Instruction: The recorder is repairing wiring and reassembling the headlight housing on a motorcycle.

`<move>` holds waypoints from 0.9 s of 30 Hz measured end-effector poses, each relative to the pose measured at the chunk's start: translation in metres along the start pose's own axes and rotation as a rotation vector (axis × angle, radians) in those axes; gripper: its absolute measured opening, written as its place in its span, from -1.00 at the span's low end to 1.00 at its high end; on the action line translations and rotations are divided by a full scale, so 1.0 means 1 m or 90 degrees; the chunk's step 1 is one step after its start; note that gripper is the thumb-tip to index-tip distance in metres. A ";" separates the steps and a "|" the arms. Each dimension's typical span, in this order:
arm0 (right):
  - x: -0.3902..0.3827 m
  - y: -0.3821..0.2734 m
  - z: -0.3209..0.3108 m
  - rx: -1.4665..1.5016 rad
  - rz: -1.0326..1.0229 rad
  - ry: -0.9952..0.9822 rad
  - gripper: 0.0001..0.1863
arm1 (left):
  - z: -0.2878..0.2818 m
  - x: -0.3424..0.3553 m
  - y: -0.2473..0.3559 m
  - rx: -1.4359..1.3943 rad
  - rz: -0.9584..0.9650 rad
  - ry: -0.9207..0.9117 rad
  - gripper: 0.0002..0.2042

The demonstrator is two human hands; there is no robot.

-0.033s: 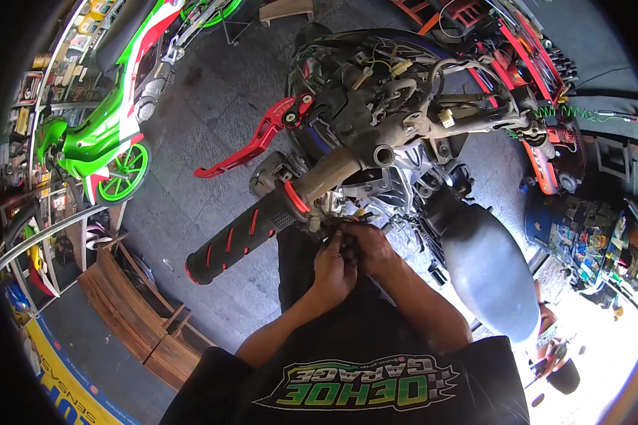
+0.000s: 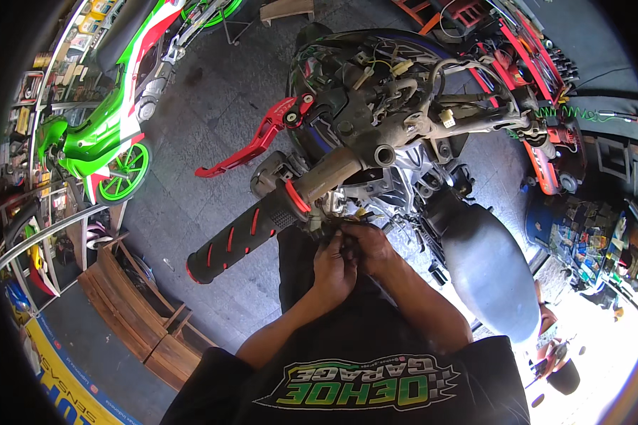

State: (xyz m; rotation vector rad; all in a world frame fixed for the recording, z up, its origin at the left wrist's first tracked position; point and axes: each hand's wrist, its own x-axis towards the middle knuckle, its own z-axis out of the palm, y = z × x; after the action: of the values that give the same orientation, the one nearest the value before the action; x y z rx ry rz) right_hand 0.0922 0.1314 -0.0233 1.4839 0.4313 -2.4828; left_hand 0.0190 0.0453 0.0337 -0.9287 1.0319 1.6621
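Observation:
Both hands are close together just below the motorcycle's handlebar (image 2: 333, 172). My left hand (image 2: 334, 270) has its fingers curled in, the tips meeting those of my right hand (image 2: 373, 246). That hand is also closed in a pinch. Whatever lies between the fingers is small, dark and mostly hidden; some wires (image 2: 361, 213) show right above them. A black grip with red slashes (image 2: 232, 244) reaches out to the left of my hands. Farther up, a red lever (image 2: 262, 136) is mounted on the bar.
The motorcycle's dark seat (image 2: 490, 265) lies to the right. A green motorbike (image 2: 96, 138) stands at the far left, above a wooden bench (image 2: 120, 308). Red tool racks (image 2: 524, 60) line the far right, and a cluttered blue table (image 2: 574, 237) stands nearer.

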 end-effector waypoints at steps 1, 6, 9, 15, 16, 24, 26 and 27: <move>0.002 0.005 -0.001 -0.115 -0.182 -0.047 -0.78 | 0.003 -0.004 0.003 0.000 0.002 0.000 -0.91; -0.025 -0.014 -0.008 -0.059 -0.164 -0.098 -0.60 | 0.005 -0.007 0.011 0.252 0.187 0.022 -0.91; -0.056 -0.034 0.026 0.091 -0.143 -0.133 -0.57 | -0.021 0.010 0.015 0.498 0.363 0.001 -0.92; -0.030 -0.013 0.032 -0.247 -0.241 0.038 -0.55 | -0.020 0.009 0.023 0.787 0.698 -0.007 -0.85; -0.034 -0.010 0.036 -0.145 -0.235 0.030 -0.58 | -0.024 0.012 0.022 0.787 0.701 -0.005 -0.85; -0.014 0.021 0.008 -0.155 -0.307 -0.033 -0.62 | -0.023 0.004 0.034 0.492 0.158 -0.036 -0.85; -0.009 0.019 0.016 -0.095 -0.271 -0.095 -0.69 | -0.016 -0.004 0.034 0.429 0.136 -0.029 -0.86; -0.009 0.018 0.016 -0.096 -0.271 -0.096 -0.69 | -0.011 -0.007 0.033 0.367 0.112 -0.021 -0.87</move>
State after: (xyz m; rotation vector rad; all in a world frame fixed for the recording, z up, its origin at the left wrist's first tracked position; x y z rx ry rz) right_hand 0.0891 0.1093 -0.0103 1.2385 0.9688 -2.7752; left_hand -0.0096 0.0261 0.0437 -0.4368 1.4959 1.3885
